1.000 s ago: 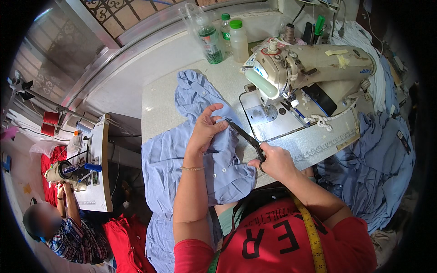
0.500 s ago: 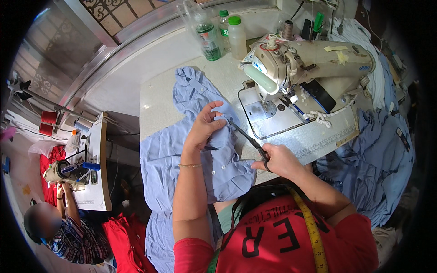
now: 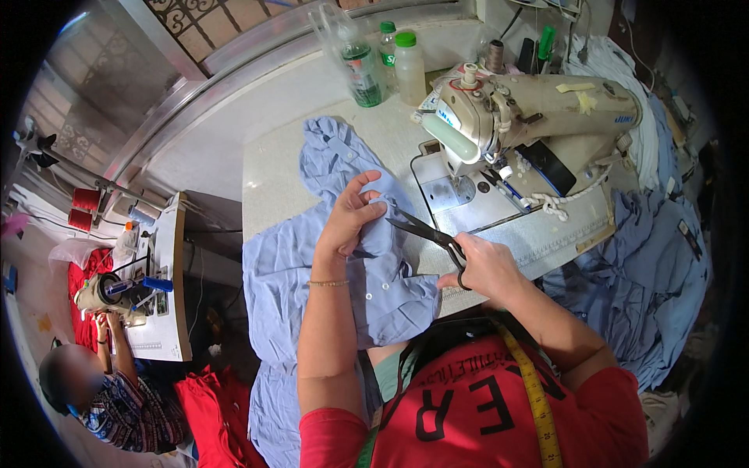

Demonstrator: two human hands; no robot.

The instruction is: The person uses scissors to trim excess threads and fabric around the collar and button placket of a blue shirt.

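Observation:
A light blue buttoned shirt (image 3: 285, 269) spreads over the sewing table and hangs past its near edge. My left hand (image 3: 349, 218) is closed, pinching a fold of this shirt between thumb and fingers. Black-handled scissors (image 3: 431, 233) are in my right hand (image 3: 485, 269), with fingers through the handle loops. Their blades are parted and point left toward the pinched fold, close to my left fingertips. Whether the blades touch the fabric, I cannot tell.
A sewing machine (image 3: 546, 105) stands right of the shirt, with a dark phone (image 3: 550, 168) and white cord (image 3: 555, 201) by its base. Bottles (image 3: 409, 70) line the back. More blue garments (image 3: 624, 273) are heaped right. At far left, a co-worker (image 3: 129, 398) sits at another machine.
The scissors' blades have parted, and their tips have shifted slightly down and left. My left hand keeps its pinch on the shirt. The whole view has shifted slightly.

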